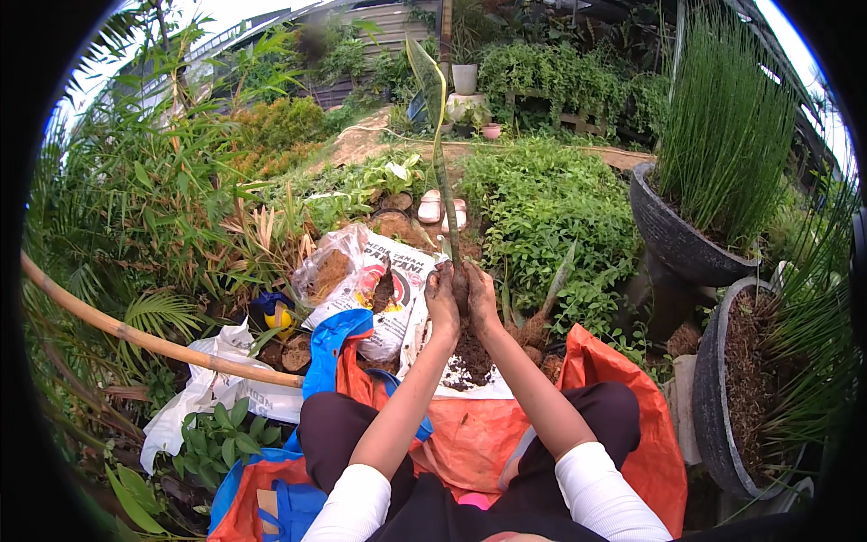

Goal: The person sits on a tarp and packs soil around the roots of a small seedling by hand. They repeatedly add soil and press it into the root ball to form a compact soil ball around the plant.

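As we inspect the work area, we take the soil heap (467, 357) as our reference point. Directly above it we find 1 tall snake plant (440, 172), standing nearly upright with a slight lean, its long leaf edged in yellow toward the tip. We record the left hand (442, 303) and the right hand (480, 296) as cupped around the plant's dark lower end, 1 on each side, gripping it between them. Soil marks the fingers of both.

Beneath the soil heap we note a white sheet (495, 390), with loose crumbs scattered on it. On the near side of the heap we see an orange tarp (461, 443), with the person's dark-trousered legs bent to either side. Left of the heap and slightly beyond it lies 1 printed white sack (388, 339), and past that a clear plastic bag (332, 262) with brown contents. Well beyond the heap we count 2 pale pink shoes (430, 208), side by side. Just right of the heap we find 1 smaller plant (558, 280), tilted, with a fibrous brown base. Farther right of the heap we list 2 dark round planters (709, 406) with reed-like green stems.
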The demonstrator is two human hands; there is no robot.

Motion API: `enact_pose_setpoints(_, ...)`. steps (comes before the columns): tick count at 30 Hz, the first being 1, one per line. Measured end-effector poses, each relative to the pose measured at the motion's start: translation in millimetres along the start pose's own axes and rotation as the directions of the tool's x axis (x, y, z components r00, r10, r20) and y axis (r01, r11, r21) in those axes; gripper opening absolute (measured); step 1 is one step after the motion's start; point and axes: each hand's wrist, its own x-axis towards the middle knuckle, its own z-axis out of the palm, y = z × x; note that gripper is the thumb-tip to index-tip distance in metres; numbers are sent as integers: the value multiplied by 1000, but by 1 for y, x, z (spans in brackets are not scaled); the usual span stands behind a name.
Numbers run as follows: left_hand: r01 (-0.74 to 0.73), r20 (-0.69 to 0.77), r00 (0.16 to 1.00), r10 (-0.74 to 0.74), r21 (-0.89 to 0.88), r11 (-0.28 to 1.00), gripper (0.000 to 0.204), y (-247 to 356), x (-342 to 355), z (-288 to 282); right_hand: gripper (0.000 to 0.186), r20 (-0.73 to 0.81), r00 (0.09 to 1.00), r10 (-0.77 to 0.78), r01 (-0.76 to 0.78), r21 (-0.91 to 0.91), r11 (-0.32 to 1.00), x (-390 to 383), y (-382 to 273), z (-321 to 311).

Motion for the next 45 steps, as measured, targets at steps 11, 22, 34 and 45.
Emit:
enact_pose_setpoints(11,-34,44,998,33,20,999,38,6,4,1,31,50,981,-188,194,-269,943,8,3,4)
enact_pose_setpoints(22,-232,109,971,215,184,955,34,-4,2,-9,22,20,1000,-21,21,-8,1000,-3,-6,11)
enact_pose_setpoints(34,-239,88,968,234,53,970,25,-20,13,-24,18,58,987,-149,158,-186,970,-7,6,7)
enact_pose_setpoints(45,-207,134,970,203,15,978,25,4,-14,-1,16,98,995,-3,-11,143,990,-8,-2,-3)
